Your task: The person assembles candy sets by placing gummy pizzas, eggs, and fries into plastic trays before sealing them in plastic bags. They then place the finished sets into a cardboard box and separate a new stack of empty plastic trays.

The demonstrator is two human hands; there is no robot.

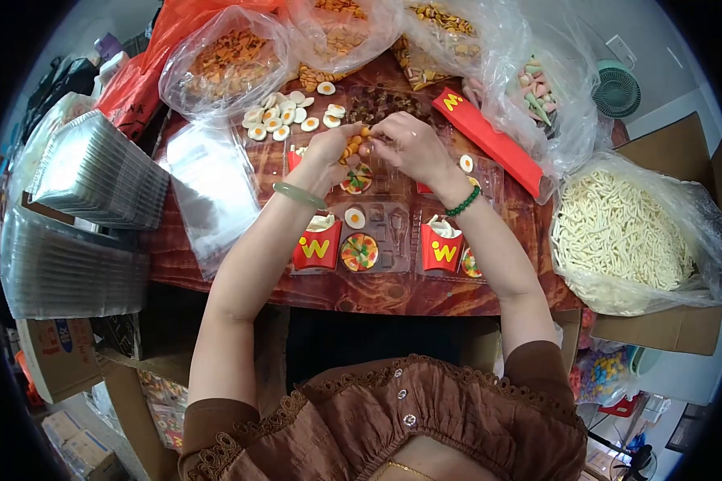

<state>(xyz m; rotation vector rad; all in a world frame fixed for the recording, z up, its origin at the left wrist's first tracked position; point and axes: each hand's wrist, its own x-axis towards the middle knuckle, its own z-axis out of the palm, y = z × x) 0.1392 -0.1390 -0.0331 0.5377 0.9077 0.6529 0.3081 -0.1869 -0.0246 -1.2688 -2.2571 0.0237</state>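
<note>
My left hand (329, 156) is curled around several small orange pieces (354, 146), whose exact kind I cannot make out. Fingers of my right hand (409, 144) pinch at one of these pieces beside it. Below the hands lie clear plastic trays (389, 220) with shaped hollows. In the nearer ones sit red fries boxes (317, 247) with a yellow W and pale fries, and toy pizzas (360, 252). A toy fried egg (354, 218) lies in one hollow. Another toy pizza (356, 179) shows just under my hands, which partly hide the farther trays.
A pile of toy fried eggs (273, 116) and dark brown pieces (385, 104) lie beyond my hands. Bags of orange pieces (237, 60) line the back. A stack of flat red boxes (489, 144), a bag of pale fries (626, 224) and stacked clear trays (96, 168) flank the table.
</note>
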